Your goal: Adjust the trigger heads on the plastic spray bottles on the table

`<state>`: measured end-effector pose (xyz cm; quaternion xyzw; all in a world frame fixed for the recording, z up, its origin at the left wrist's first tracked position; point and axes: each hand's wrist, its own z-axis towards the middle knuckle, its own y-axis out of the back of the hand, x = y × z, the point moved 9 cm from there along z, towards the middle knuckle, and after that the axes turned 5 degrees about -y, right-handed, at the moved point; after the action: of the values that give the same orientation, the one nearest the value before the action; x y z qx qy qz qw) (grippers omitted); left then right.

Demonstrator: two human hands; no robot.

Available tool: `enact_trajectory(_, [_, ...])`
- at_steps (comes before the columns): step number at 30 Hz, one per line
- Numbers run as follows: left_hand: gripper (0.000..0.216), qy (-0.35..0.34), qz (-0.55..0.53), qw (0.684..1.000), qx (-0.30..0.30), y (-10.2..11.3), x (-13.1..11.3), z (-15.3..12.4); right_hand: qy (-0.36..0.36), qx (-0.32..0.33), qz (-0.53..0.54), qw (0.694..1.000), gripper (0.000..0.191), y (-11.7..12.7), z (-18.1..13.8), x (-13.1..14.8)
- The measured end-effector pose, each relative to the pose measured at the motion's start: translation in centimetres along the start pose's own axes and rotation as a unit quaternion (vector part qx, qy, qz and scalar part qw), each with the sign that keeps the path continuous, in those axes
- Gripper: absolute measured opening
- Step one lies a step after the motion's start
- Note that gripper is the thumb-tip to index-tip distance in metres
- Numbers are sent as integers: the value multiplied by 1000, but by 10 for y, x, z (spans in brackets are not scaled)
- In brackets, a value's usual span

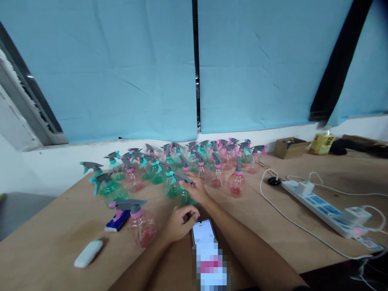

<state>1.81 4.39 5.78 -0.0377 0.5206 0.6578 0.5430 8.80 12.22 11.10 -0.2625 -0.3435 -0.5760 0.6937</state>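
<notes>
Blue blinds (127,72) hung behind a wooden tabletop (60,226) crowded with pink and green spray bottles (212,159), and 2 hands were out over it.

The right hand (195,188) was clamped on the grey trigger head of a green spray bottle (183,197) standing at the front of the cluster. The left hand (178,222) sat curled into a loose fist just beside the top of a phone (203,231) lying flat. A pink spray bottle (142,227) stood near that left hand, and a power strip (321,206) lay well apart on the right.
</notes>
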Motion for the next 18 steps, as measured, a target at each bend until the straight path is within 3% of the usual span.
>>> enact_trajectory(9, [19, -59, 3, 998, -1, -8, -14, 4, -92, 144, -28, 985, 34, -48, -1, 1])
enact_trajectory(14, [15, -38, 22, 998, -40, -2, -2, 4, -102, 188, -71, 974, 36, -72, 6, 4])
enact_trajectory(18, [14, 19, 16, 996, -90, 5, 17, 4, -99, 227, -93, 964, 32, -83, 10, 10])
